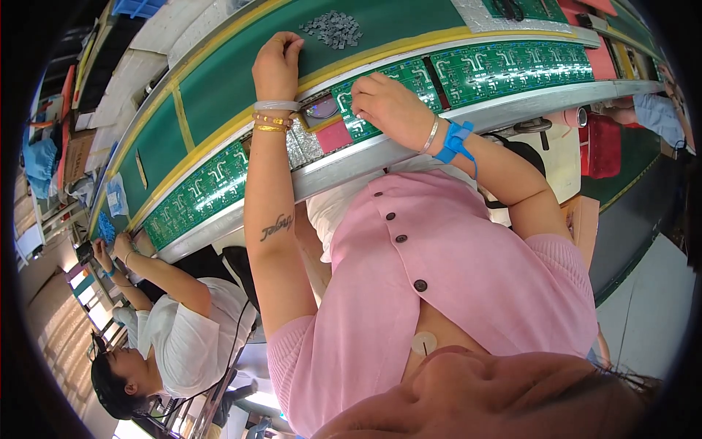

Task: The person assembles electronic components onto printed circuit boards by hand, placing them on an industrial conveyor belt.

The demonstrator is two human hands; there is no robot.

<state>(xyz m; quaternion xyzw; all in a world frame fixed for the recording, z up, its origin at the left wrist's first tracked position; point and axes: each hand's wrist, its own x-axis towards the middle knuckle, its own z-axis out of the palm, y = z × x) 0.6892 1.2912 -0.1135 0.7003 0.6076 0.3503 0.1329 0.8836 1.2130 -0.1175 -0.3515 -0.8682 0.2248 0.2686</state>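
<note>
Many angular grey pieces (333, 31) are heaped on green matting (219, 84) near the left hand (276, 69); a glossy circuit board (356, 129) is overhung by the right hand (393, 108); both are curled, fingers (363, 101) bent, any grip indiscernible.

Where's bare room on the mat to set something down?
Green mat: one patch between the yellow cross strip and left hand, another between the grey pieces and silvery sheet. Crowded: the boards, with the right hand over one.
</note>
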